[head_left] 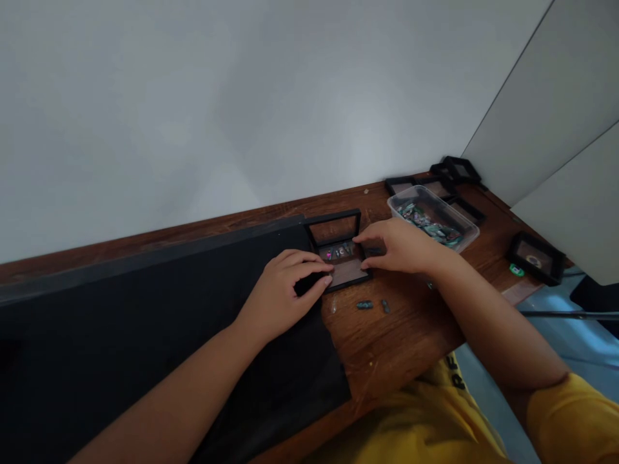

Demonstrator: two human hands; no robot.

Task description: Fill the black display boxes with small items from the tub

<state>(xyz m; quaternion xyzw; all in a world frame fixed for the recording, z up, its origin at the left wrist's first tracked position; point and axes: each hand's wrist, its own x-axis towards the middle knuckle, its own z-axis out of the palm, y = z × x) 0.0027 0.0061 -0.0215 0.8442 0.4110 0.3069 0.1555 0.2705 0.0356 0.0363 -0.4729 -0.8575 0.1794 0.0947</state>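
A small black display case (347, 273) stands with its lid tipped up at the back. Several small iridescent shell-like pieces (341, 251), one shining pink, lie in a row across its beige inside. At the case's left edge, my left hand (285, 290) holds on with fingertips and thumb close together. On the opposite side my right hand (396, 245) grips the right edge, index finger toward the back and thumb nearer the front. In front of the case, two dark greenish pieces, a larger one (364, 305) and a smaller one (385, 306), lie on the wooden table (382, 348).
Behind my right hand sits a clear plastic tub (471, 235) of similar pieces. More black cases (438, 187) lie around it, and another case (536, 258) holds a round item near the right edge. A black mat (120, 322) covers the table's left side, and a pale wall (193, 116) rises behind.
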